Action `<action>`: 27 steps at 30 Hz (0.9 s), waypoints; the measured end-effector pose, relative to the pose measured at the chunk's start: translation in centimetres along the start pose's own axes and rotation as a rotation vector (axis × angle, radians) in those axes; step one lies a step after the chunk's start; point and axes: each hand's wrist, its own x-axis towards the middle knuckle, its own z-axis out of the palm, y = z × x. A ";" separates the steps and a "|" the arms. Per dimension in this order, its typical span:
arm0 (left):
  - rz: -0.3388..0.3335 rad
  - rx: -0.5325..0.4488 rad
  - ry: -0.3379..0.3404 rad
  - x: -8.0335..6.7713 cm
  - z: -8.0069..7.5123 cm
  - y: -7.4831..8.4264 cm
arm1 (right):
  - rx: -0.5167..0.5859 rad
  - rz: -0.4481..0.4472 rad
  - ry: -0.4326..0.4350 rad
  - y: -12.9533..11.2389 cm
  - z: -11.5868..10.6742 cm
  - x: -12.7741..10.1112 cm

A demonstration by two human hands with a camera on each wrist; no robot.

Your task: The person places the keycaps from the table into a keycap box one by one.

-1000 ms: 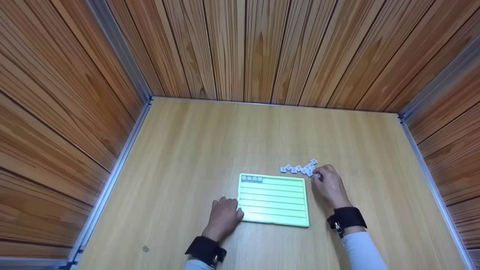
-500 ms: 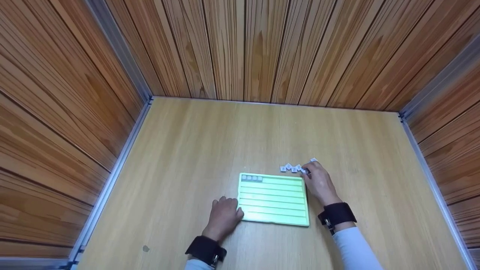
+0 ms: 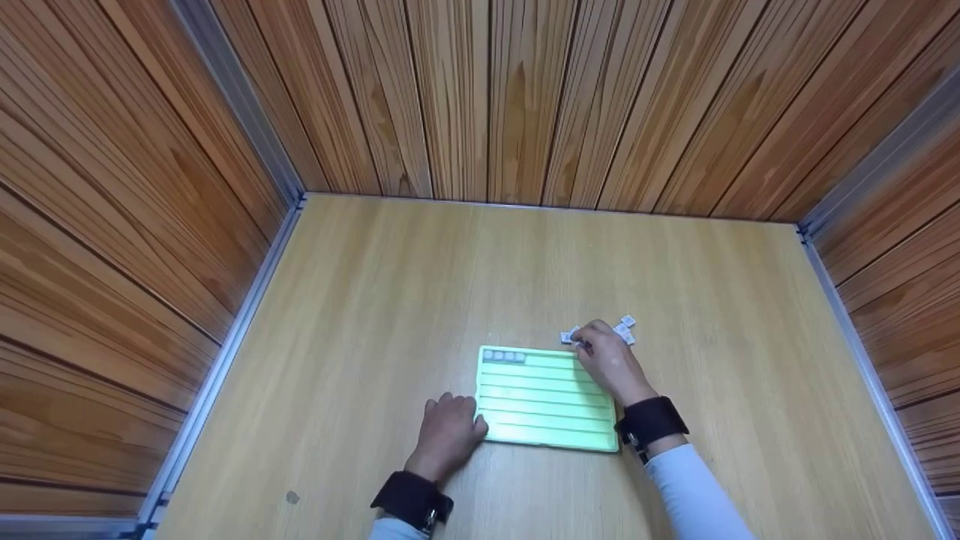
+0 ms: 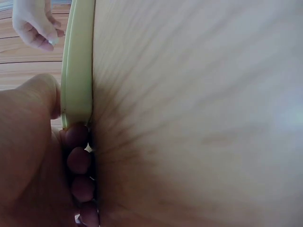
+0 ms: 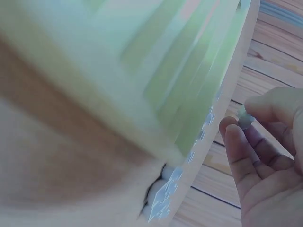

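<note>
A light green grooved board (image 3: 544, 409) lies on the table, with several small blocks (image 3: 504, 356) in a row in its top left groove. My left hand (image 3: 448, 427) holds the board's left edge; in the left wrist view the thumb (image 4: 45, 92) lies at its upper rim and the curled fingers (image 4: 79, 161) against its end. My right hand (image 3: 611, 364) is over the board's far edge, among loose white blocks. Between its thumb and fingertips it pinches a small pale block (image 5: 245, 118), clear in the right wrist view.
Several loose white blocks (image 3: 624, 332) lie behind the board's far right corner, others (image 3: 566, 337) left of the right hand. Wood-plank walls (image 3: 525, 105) enclose the table (image 3: 420, 285) at the back and sides. A small dark spot (image 3: 292, 497) marks the front left.
My right hand has moved left from the right end of the loose blocks to above the board's far edge, a block between its fingers. The left hand and board stay put.
</note>
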 end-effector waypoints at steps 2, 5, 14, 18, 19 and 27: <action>-0.002 -0.002 -0.006 0.0 -0.1 0.0 | -0.013 -0.013 -0.005 -0.3 0.2 0.1; -0.003 -0.001 -0.009 0.0 -0.1 0.0 | -0.025 -0.032 -0.015 -0.7 0.5 0.2; 0.005 0.010 -0.015 0.1 0.0 -0.1 | -0.033 -0.102 -0.026 -1.8 1.6 0.5; 0.004 0.010 -0.010 0.0 0.0 -0.2 | -0.028 -0.100 -0.053 -2.4 2.0 0.7; 0.004 0.007 -0.006 0.0 0.0 -0.2 | -0.028 -0.106 -0.056 -2.6 2.1 0.7; 0.013 -0.015 0.021 -0.3 0.1 -0.1 | -0.025 -0.188 -0.056 -3.4 2.7 0.9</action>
